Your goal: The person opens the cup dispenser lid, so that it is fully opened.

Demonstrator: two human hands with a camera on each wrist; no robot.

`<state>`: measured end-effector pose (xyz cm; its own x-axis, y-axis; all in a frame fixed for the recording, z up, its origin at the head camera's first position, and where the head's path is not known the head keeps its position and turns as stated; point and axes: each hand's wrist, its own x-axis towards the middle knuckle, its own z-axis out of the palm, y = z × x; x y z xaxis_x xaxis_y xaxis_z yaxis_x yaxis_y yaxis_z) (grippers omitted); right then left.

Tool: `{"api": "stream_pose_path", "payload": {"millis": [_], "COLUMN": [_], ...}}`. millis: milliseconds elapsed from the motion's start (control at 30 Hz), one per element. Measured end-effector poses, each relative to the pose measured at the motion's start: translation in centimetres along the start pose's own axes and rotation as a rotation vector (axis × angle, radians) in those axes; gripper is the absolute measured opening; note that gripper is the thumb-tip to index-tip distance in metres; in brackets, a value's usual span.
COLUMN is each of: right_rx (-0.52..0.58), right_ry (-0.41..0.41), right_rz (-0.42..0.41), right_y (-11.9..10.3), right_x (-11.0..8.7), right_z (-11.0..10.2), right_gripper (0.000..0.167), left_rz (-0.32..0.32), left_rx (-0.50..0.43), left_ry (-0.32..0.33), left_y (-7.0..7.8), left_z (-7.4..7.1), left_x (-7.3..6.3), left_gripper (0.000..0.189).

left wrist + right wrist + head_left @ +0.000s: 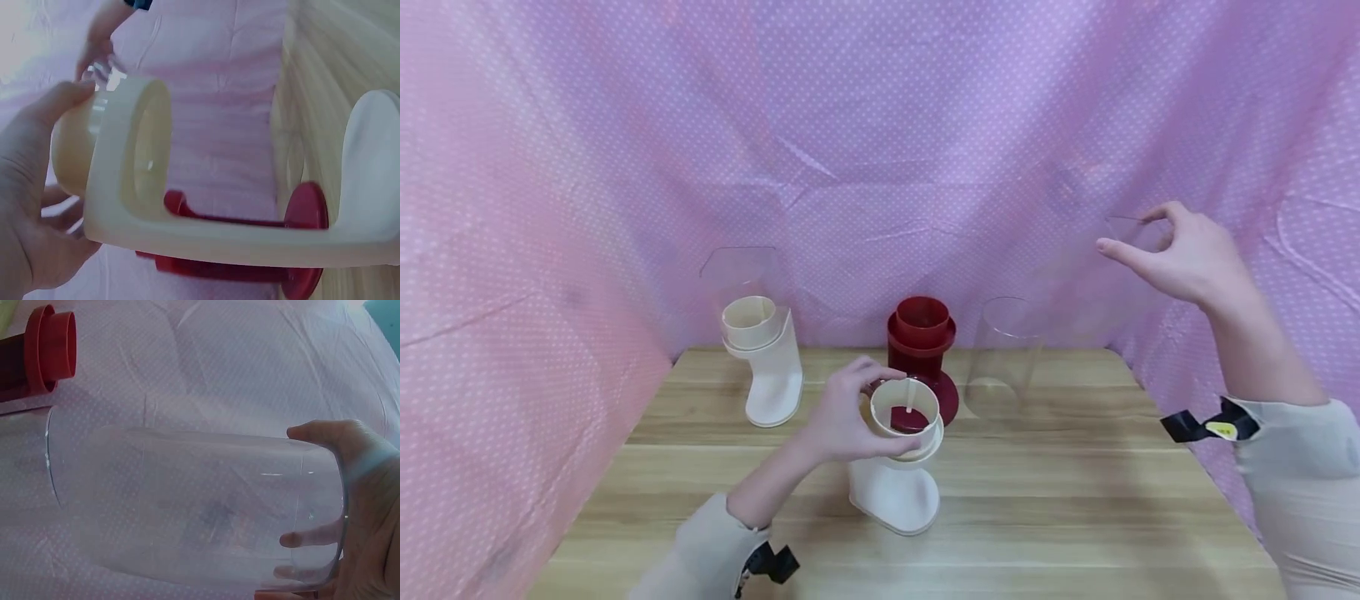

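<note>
My left hand point(850, 417) grips the cream round collar point(883, 404) at the top of a white stand point(898, 500), fingers on one side and thumb on the other. In the left wrist view, the white stand's point(250, 247) flat foot rests on the wooden table. Raised at the right, my right hand point(1187, 254) holds a clear cylinder by its upper end. The right wrist view shows that clear cylinder point(206, 506) more fully, with thumb and fingers spread around its end. Its lower part hardly shows in the head view.
Close behind the held stand is a dark red stand point(922, 333) with a round collar. Another clear cylinder point(1003, 358) stands right of it. At the back left is a second white stand point(775, 387) with a clear container point(745, 271) around its top. Pink dotted cloth point(865, 125) surrounds the table point(1075, 483).
</note>
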<state>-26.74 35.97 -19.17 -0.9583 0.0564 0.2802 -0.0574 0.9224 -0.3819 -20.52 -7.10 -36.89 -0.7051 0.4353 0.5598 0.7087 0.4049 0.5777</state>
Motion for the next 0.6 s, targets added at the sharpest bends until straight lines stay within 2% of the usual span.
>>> {"api": "stream_pose_path", "payload": {"millis": [133,233,300,400,500,600], "right_rx": [-0.018,-0.03,-0.033,-0.044,-0.057,-0.072], "right_ry": [0.0,-0.017,-0.028,-0.036,-0.05,-0.063], "right_rz": [0.028,0.058,0.077,0.102,0.123,0.136], "right_y": [0.9,1.6,2.1,2.9,3.5,3.9], "right_x": [0.1,0.2,0.3,0.5,0.7,0.9], "right_z": [0.4,0.8,1.1,1.7,2.5,3.5], "right_gripper": [0.099,0.102,0.105,0.109,0.113,0.115], "left_rz": [0.06,0.064,0.034,-0.038,-0.105,-0.132], "left_rx": [-0.027,-0.017,0.025,0.082,0.108,0.1], "left_ry": [-0.136,-0.17,-0.136,-0.029,0.07,0.114], "left_y": [-1.2,-1.3,-0.9,-0.2,0.1,0.1], "left_z": [-1.7,-2.3,-2.2,-1.5,-0.8,-0.6], "left_x": [0.3,0.1,-0.3,-0.8,-1.3,-1.5], "left_gripper": [0.073,0.084,0.091,0.097,0.089,0.078]}}
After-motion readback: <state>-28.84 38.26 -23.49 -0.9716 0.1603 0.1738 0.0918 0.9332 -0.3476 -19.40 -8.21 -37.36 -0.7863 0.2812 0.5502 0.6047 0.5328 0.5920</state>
